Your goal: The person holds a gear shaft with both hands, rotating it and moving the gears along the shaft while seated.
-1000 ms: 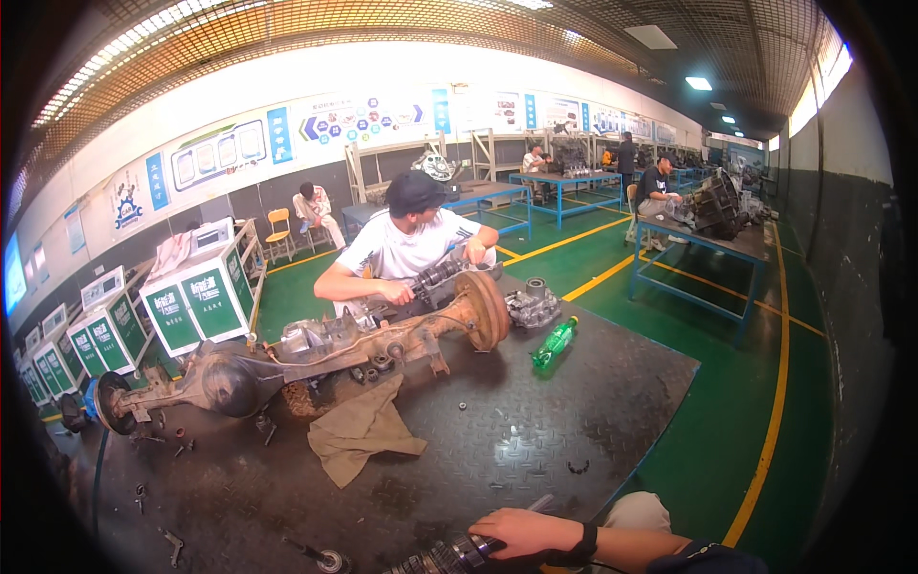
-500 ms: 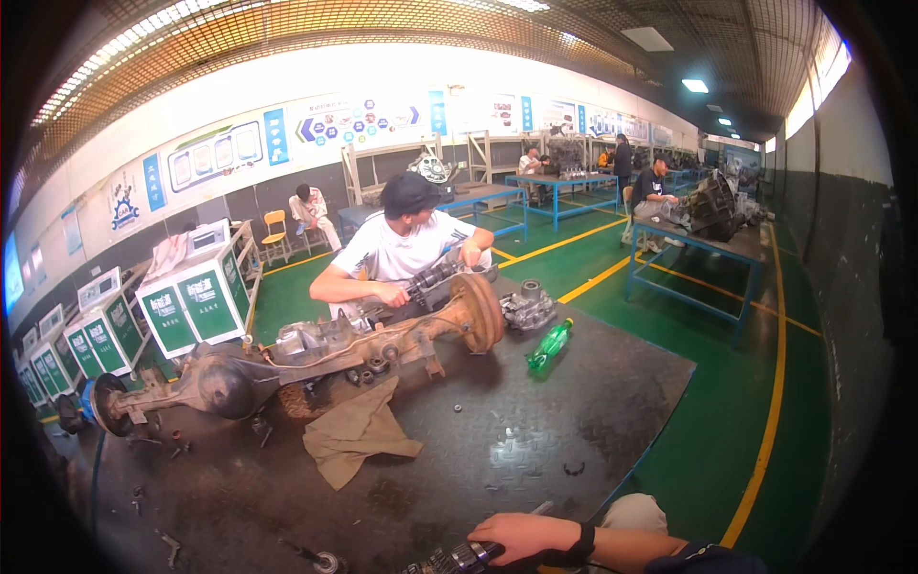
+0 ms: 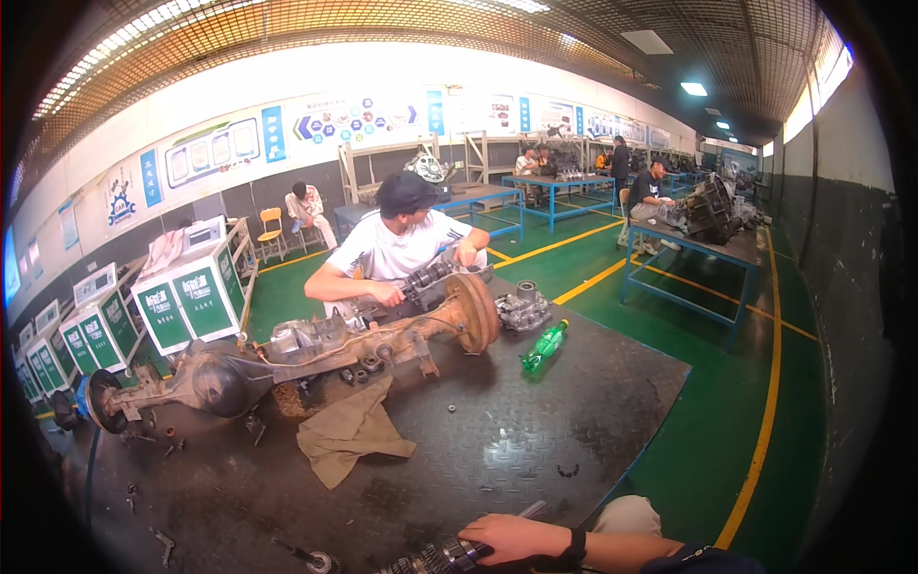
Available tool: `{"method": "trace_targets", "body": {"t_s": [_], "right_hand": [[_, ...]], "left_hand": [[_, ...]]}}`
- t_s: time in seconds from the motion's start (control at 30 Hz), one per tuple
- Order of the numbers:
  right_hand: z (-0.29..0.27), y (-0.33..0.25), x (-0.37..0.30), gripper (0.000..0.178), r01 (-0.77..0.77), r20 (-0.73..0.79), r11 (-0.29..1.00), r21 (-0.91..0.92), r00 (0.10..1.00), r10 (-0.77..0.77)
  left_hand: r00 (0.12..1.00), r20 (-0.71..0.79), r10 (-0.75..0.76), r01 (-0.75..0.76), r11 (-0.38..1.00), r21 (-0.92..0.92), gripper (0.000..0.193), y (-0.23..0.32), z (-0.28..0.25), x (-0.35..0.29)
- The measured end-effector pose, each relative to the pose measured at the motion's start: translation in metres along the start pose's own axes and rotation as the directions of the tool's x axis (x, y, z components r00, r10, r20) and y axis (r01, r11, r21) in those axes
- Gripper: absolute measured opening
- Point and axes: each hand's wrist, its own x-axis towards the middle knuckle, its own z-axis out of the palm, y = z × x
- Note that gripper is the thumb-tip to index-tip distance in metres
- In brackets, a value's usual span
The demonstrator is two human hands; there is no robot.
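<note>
Grey metal gear shaft ringed with toothed wheels (image 3: 435,557): at the lower edge of the view, over the near side of the dark, patterned metal bench (image 3: 449,469).
Right hand (image 3: 516,538): black band at the wrist, grip closed over the shaft's right end.
Left hand: out of view; its grip cannot be told.
Crumpled brown cloth (image 3: 349,440): on the bench, beyond the shaft.
Rusty brown axle (image 3: 397,338): behind the cloth.
Green clear plastic bottle (image 3: 545,346): right of the axle.

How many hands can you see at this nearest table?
3: your right hand on the geared shaft, lower edge; the co-worker's right hand and left hand at the geared part behind the axle. Your other hand isn't in view.
</note>
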Motion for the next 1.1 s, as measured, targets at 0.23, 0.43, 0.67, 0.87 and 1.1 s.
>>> {"method": "trace_targets", "body": {"t_s": [0.23, 0.43, 0.67, 0.87, 1.1], "right_hand": [[-0.003, -0.004, -0.002, 0.061, 0.026, 0.076, 0.999, 0.034, 0.997, -0.028], [-0.003, -0.008, -0.002, 0.060, -0.024, 0.019, 1.000, 0.015, 1.000, 0.024], [-0.008, -0.015, -0.001, 0.060, -0.051, 0.036, 0.999, 0.010, 0.998, 0.050], [-0.007, -0.014, -0.001, 0.060, -0.065, 0.063, 0.996, 0.055, 0.996, 0.061], [-0.003, -0.008, -0.004, 0.058, -0.001, 0.025, 0.999, 0.049, 1.000, -0.001]], "left_hand": [[0.999, 0.031, 0.036, -0.036, 0.999, 0.010, 0.026, 0.001, -0.007, -0.001], [0.999, 0.016, 0.035, -0.034, 0.999, -0.029, 0.024, 0.007, -0.006, 0.001], [0.999, -0.013, 0.042, -0.042, 0.999, 0.004, 0.023, 0.007, -0.005, 0.002], [0.999, 0.004, 0.047, -0.047, 0.999, 0.015, 0.024, 0.006, -0.006, 0.001], [0.999, 0.027, 0.022, -0.021, 1.000, -0.006, 0.026, 0.010, -0.010, 0.001]]}}
